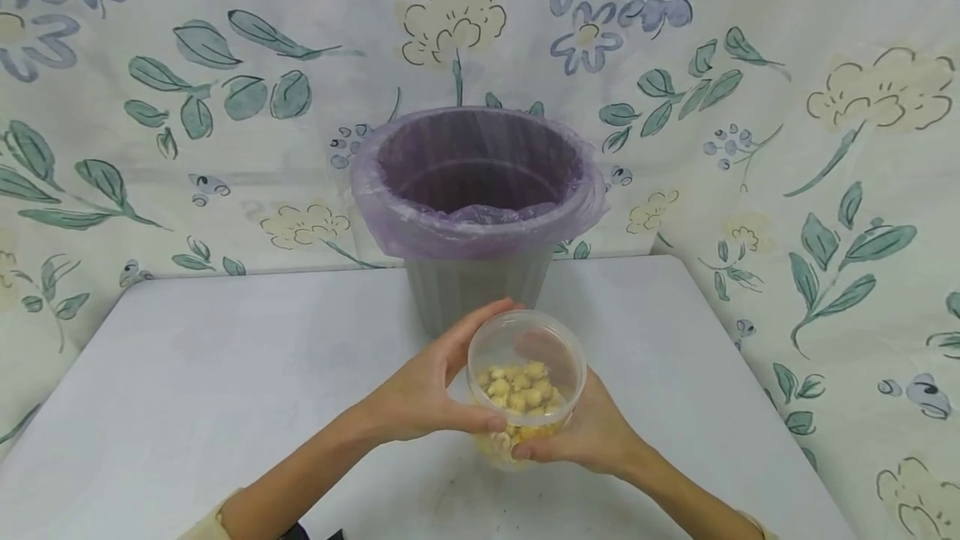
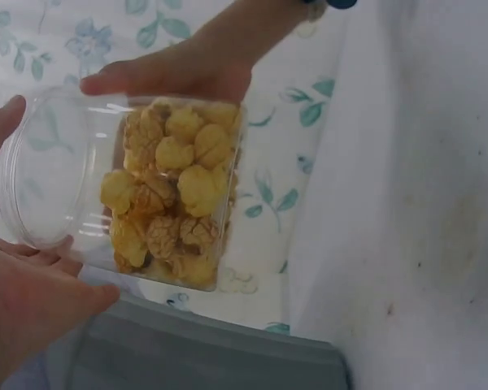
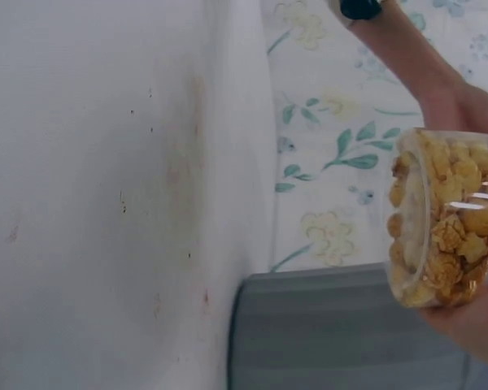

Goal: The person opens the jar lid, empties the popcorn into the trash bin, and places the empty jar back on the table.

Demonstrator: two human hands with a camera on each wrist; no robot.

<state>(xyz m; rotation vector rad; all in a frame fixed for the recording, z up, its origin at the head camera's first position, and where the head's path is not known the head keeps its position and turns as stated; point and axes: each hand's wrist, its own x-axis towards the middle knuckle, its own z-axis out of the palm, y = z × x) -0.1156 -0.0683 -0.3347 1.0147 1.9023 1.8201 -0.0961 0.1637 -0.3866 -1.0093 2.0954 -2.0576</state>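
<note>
A clear round plastic tub (image 1: pixel 491 344), partly filled with yellow and brown popcorn (image 2: pixel 175 191), is held up over the table, tilted toward the head camera. Around its upper part, near the rim, my left hand (image 1: pixel 420 394) grips with the thumb on the near side. My right hand (image 1: pixel 600 427) holds the tub lower down from the right, thumb across the front. Whether a lid covers the tub's top I cannot tell. In the right wrist view, the tub's base (image 3: pixel 415 223) shows popcorn pressed against it.
Behind the hands stands a grey ribbed bin (image 1: pixel 450 290), lined with a purple bag (image 1: pixel 480 236) folded over its rim. White cloth covers the table (image 1: pixel 247 357), with small dark specks at the front. A floral curtain (image 1: pixel 300 148) hangs behind and at the sides.
</note>
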